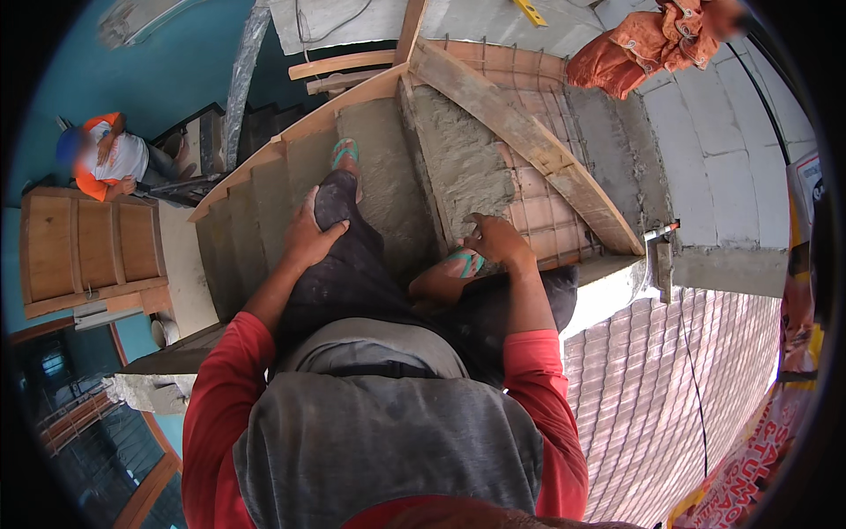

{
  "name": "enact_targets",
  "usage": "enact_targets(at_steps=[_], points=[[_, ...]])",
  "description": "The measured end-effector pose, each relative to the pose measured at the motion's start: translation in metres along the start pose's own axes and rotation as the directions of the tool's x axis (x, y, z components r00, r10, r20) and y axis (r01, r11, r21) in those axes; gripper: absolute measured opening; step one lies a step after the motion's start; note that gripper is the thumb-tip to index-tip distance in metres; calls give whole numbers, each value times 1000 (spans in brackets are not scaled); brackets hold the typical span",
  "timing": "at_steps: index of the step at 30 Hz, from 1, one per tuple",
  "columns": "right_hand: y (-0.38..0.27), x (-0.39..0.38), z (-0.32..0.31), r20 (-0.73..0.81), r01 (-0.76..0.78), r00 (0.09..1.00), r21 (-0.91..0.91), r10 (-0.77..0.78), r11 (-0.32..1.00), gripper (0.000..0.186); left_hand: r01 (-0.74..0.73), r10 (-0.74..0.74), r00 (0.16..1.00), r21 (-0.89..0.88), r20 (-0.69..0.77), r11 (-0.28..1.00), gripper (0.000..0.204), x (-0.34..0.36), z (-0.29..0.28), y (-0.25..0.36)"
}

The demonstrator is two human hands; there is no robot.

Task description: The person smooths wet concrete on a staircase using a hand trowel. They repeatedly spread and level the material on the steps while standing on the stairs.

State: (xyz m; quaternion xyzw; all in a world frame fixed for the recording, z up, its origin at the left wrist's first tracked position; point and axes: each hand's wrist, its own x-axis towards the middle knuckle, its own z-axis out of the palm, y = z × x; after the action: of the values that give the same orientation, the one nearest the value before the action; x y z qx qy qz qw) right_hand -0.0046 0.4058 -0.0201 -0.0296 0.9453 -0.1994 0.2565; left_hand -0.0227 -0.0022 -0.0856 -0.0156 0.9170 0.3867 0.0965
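Note:
My left hand (310,231) rests over the knee of my dark trousers (339,264), its thumb spread away from the fingers. Bent fingers press together on my right hand (495,238), held above my right foot; whatever they hold, if anything, is hidden. Both feet wear green-strapped sandals (345,148) and stand on grey concrete steps (374,150). Beyond my right hand lies a rough patch of fresh-looking concrete (458,145). It borders a grid of steel bars (539,198) over reddish formwork. A wooden plank (529,141) crosses diagonally above that grid.
Curved wooden formwork (304,119) edges the steps on the left. Below, a person in an orange-and-white shirt (115,159) sits beside a wooden panel (92,247). Another person in patterned orange clothing (648,48) is at the upper right. Ribbed sheeting (670,370) extends at the lower right.

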Motion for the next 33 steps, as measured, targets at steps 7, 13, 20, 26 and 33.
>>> enact_targets(at_steps=[7,13,20,26,33], points=[[-1,7,1,-24,12,1000,20,-11,1000,62,6,-6,1000,-41,-2,999,108,-5,-9,-11],[6,-6,2,-42,73,997,28,-71,997,55,108,-73,982,-204,174,973,107,-22,-38,-10],[23,-13,7,50,-16,999,-29,17,999,51,428,-331,867,-219,372,877,75,-119,-58,-101],[34,1,22,55,35,998,-14,-35,999,53,375,-430,892,310,135,874,61,-233,-55,-217],[-8,2,10,58,-53,997,-25,54,998,59,489,-588,797,426,137,761,60,-268,-49,-209]])
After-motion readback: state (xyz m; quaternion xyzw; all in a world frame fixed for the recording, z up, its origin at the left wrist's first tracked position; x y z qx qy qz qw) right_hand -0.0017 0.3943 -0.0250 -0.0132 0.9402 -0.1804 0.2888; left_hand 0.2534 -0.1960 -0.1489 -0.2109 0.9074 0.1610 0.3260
